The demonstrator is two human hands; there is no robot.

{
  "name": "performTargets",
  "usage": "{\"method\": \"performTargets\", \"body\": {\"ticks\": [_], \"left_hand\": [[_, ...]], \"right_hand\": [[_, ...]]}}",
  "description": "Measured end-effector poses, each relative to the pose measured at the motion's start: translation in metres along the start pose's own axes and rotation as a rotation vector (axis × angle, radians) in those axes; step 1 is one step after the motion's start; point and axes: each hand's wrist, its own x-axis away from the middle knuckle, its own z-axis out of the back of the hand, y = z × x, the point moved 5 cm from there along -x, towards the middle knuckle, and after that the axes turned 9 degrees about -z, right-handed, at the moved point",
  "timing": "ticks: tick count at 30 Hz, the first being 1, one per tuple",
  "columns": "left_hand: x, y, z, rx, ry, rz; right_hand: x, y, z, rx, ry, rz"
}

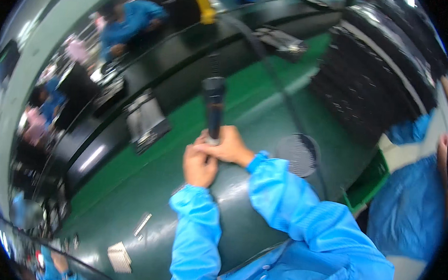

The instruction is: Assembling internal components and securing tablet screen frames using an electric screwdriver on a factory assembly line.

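My hands meet near the middle of the view, above the dark green table. My right hand [228, 146] is closed, its fingers bent around the lower end of a black electric screwdriver [214, 106] and its thumb reaching toward my left hand. Whether it grips the tool itself or a small piece at the tip does not show. Curled against it, my left hand [199, 168] has its fingers and thumb folded in, and what lies inside is hidden. The screwdriver stands upright, with a coiled cord above it. Motion blurs the picture.
A dark round mesh disc [298, 155] is right of my hands, with a cable crossing nearby. Light strips [119, 257] lie at the near left. A grey bag [146, 120] rests far left. Stacked black parts [364, 71] and a green crate [367, 182] stand right. Other people sit beyond.
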Motion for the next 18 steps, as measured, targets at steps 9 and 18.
{"method": "performTargets", "body": {"ticks": [9,18], "left_hand": [[-0.009,0.006,-0.009,0.120,-0.108,0.133],[-0.011,0.013,-0.012,0.139,-0.065,0.208]], "right_hand": [[0.009,-0.042,0.029,0.016,0.030,0.131],[0.005,-0.033,0.035,-0.081,-0.008,0.061]]}}
